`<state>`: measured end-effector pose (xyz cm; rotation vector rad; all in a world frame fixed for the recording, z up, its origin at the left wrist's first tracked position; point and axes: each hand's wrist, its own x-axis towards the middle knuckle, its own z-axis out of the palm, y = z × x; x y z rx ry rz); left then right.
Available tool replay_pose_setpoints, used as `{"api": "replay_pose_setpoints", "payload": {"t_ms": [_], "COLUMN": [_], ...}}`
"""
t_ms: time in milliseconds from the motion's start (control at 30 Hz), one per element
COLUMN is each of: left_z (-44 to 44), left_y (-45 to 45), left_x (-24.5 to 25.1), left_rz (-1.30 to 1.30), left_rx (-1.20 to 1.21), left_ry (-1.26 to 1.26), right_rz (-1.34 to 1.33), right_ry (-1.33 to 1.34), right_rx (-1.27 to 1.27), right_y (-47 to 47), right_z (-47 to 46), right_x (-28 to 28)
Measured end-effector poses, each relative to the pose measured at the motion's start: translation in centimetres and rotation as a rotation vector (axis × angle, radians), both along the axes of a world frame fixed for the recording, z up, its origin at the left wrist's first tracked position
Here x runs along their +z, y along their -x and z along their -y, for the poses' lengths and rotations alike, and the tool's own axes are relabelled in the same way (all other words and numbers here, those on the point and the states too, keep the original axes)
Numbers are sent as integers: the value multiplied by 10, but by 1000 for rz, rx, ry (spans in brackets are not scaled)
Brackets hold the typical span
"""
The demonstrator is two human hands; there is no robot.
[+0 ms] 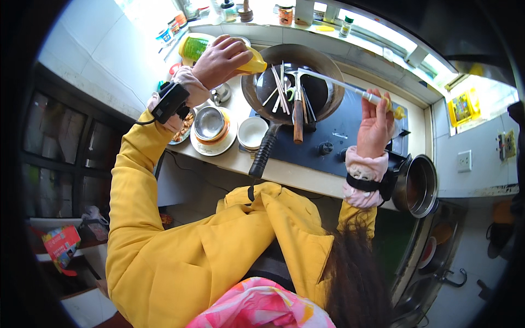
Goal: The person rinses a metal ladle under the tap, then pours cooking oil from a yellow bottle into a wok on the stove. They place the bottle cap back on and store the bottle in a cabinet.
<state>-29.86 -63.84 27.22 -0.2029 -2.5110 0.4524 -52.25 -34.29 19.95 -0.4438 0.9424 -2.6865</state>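
Observation:
My left hand [221,59] grips a yellow squeeze-type bottle [197,48] with a green label, tipped so its neck points over the wok's left rim. Between the fingers of my right hand [374,127] is a pump dispenser [371,97] with a yellow head, its long pale tube reaching left over the wok. The dark wok [334,96] sits on the stove with dark liquid inside. Several chopsticks [279,88] and a wooden-handled utensil [298,123] lie in it. Whether liquid leaves the bottle cannot be seen.
Left of the wok stand stacked bowls [209,123], white bowls [252,132] and a plate of food [184,128]. The wok's black handle [264,151] juts toward me over the edge of the gas stove [283,147]. A metal pot [418,186] stands at right, near the sink [414,295]. Jars [286,14] line the sill.

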Motion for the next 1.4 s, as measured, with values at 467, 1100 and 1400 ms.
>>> {"api": "replay_pose_setpoints", "payload": {"t_ms": [467,1100,1400], "left_z": [12,9,93], "left_y": [27,46,36], "left_x": [15,19,19], "left_rz": [152,238,-131], "left_rx": [-238,-121,648], "left_ry": [350,298,-1365], "right_rz": [276,345,331], "right_ry": [-86,-70,-71], "right_rx": [-156,-216,-215], "right_y": [-38,-41,-35], "right_z": [-65,-66,-70], "right_x": [-70,-88,-88]}}
